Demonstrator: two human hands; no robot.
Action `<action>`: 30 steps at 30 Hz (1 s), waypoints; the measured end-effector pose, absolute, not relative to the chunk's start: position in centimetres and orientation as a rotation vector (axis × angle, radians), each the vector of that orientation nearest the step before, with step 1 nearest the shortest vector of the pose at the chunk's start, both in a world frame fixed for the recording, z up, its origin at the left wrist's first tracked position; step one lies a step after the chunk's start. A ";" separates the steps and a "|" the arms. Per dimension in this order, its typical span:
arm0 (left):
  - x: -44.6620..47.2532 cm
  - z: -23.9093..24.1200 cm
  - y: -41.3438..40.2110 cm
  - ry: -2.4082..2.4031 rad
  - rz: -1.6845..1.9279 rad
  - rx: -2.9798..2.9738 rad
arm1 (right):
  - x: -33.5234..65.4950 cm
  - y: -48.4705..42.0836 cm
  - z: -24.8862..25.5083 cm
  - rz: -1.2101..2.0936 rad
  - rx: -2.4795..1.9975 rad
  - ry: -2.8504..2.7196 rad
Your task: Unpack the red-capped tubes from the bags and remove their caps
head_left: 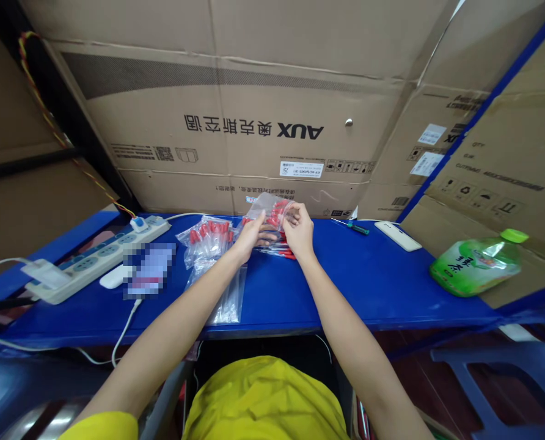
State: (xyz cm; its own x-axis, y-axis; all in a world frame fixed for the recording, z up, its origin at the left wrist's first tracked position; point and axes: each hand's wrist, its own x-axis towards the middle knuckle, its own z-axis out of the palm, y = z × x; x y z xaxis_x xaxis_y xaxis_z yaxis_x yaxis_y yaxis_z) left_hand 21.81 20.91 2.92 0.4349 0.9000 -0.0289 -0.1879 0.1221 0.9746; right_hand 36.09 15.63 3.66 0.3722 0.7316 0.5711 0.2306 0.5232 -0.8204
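Note:
A clear plastic bag [264,205] with red-capped pens [279,211] in it is held up between my hands at the back of the blue table. My left hand [253,237] grips the bag's left side, thumb above and fingers below. On the other side, the bent fingers of my right hand [299,229] pinch the bag's edge. Loose red-capped pens [279,250] lie on the table just under both hands. To the left are filled bags of red-capped pens [208,235], and in front of them a stack of flat clear bags [229,299], partly behind my left forearm.
A white power strip [102,253] and a blurred phone [151,269] with a cable lie left. Rightward are a green screwdriver [357,228], a white oblong object [397,236] and a green drink bottle [476,266]. Cardboard [254,79] walls the back of the blue table [346,281].

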 end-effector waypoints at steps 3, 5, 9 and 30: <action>22.0 3.3 20.6 0.653 1.020 1.023 | 35.9 15.5 3.7 0.411 -1.015 -1.221; 21.9 3.4 20.6 0.617 1.056 0.947 | 35.8 15.4 3.7 0.374 -1.042 -1.247; 21.8 3.3 20.8 0.583 1.096 0.861 | 35.9 15.4 3.6 0.293 -1.065 -1.264; 21.4 2.6 21.5 0.611 1.080 0.857 | 37.0 16.7 2.1 0.120 -1.270 -1.397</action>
